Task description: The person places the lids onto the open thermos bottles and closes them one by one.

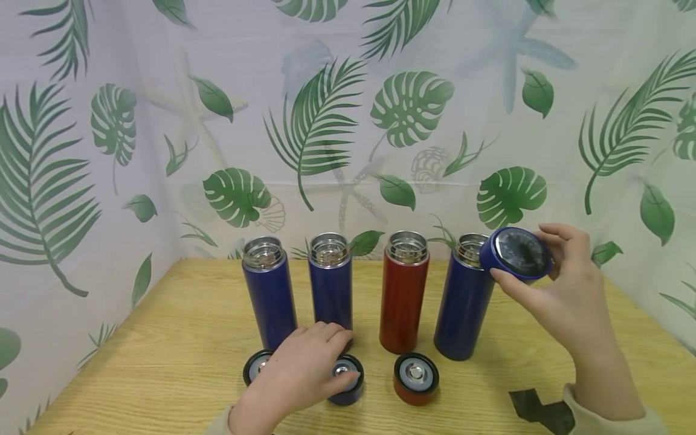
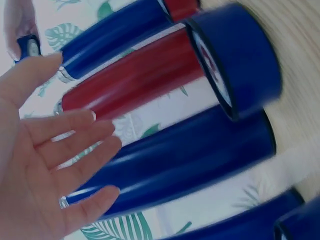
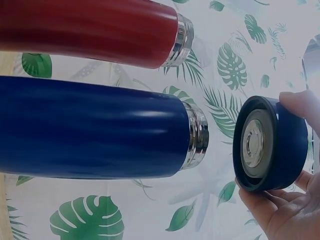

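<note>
Though perhaps tilted, lid (image 1: 519,254) aloft

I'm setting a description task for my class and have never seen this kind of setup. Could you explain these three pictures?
There is no machine: a person works bare-handed, so each grip is a hand. One picture comes from a head-worn camera looking forward and down; the others come from cameras on the left and right wrists, where bottles appear sideways.

On the wooden table stand three blue bottles and a red bottle, all uncapped. Before them lie two blue lids and a red lid, undersides up.

The right grip holds another blue lid near the mouth of the rightmost blue bottle; the right wrist view shows a gap between them. The left grip holds nothing; in the head view it partly hides the two blue lids.
</note>
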The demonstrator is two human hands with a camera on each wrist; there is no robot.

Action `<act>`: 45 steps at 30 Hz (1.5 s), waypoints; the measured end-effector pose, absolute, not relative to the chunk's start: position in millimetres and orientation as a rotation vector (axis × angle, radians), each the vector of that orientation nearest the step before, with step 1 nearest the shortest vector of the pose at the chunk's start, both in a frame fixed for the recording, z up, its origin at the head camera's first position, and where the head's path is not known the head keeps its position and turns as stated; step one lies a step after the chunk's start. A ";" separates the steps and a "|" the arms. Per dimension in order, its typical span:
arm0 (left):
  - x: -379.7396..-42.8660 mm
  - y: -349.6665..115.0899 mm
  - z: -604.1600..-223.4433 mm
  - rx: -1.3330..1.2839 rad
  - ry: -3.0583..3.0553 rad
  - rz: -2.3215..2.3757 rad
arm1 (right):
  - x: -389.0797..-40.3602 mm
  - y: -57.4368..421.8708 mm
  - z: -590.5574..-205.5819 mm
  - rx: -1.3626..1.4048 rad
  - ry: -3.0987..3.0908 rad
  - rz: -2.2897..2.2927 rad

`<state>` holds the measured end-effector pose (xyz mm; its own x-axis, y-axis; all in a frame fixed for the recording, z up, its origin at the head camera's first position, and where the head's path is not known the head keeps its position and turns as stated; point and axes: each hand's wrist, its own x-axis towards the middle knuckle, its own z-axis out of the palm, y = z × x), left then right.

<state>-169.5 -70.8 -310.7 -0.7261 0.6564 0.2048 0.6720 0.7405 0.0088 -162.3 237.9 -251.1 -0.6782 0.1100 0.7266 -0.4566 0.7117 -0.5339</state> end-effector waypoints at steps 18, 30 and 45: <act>-165.6 -54.2 -302.1 -0.982 -2.579 -0.809 | -160.9 243.9 -250.7 0.187 -2.160 0.954; -169.0 -30.5 -295.5 -1.008 -2.470 -0.892 | -161.8 244.4 -250.4 0.167 -2.176 0.972; -176.4 -2.0 -289.1 -0.970 -2.391 -0.982 | -160.6 244.1 -249.6 0.174 -2.166 0.969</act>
